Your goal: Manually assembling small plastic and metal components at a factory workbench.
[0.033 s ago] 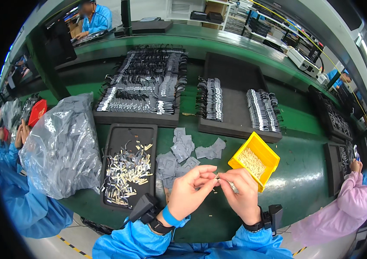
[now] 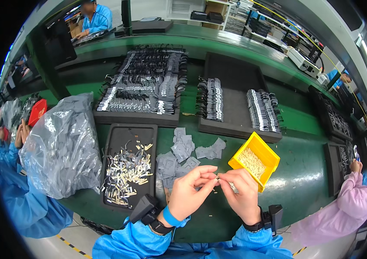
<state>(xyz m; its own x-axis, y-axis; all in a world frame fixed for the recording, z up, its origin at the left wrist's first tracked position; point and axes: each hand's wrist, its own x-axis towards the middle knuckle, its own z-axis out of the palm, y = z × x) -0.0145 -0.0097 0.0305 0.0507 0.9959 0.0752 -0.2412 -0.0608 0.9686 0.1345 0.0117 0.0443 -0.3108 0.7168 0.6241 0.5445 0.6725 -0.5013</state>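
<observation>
My left hand (image 2: 188, 195) and my right hand (image 2: 242, 194) meet fingertip to fingertip over the front of the green table. Both are closed in a pinch round one tiny, pale and dark piece (image 2: 217, 177), mostly hidden by the fingers and too small to name. Just beyond my right hand, a yellow bin (image 2: 271, 160) holds many small cream-coloured pieces (image 2: 251, 162). Flat grey pieces (image 2: 182, 146) lie in loose piles beyond my left hand. Left of them, a black tray (image 2: 127, 131) carries a heap of small metallic and white parts with dark leads (image 2: 127, 175).
Two black foam trays (image 2: 235, 69) (image 2: 138, 119) at the back hold rows of grey parts with black cables. A clear plastic bag (image 2: 64, 146) full of grey pieces stands on the left. Co-workers sit at both sides and at the far bench.
</observation>
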